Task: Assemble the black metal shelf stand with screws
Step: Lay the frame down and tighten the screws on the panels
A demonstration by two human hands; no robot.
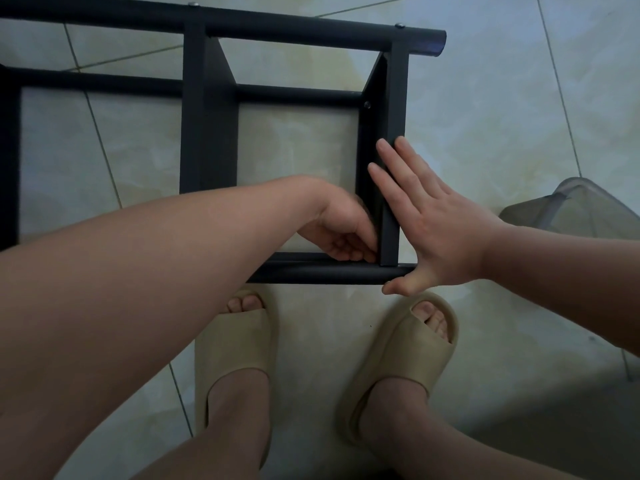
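The black metal shelf stand (207,116) stands on the tiled floor in front of me, made of round tubes and flat crossbars. Two silver screw heads (400,26) show on its far tube. My right hand (433,223) lies flat with straight fingers against the outer face of the right crossbar (394,98), thumb under the end of the near tube (322,271). My left hand (341,230) reaches inside the frame, its fingers curled at the corner where that crossbar meets the near tube. What those fingers hold is hidden.
My two feet in beige slides (239,348) stand just below the near tube. A translucent plastic container (575,206) sits on the floor at the right. Pale floor tiles (502,98) lie all around the stand.
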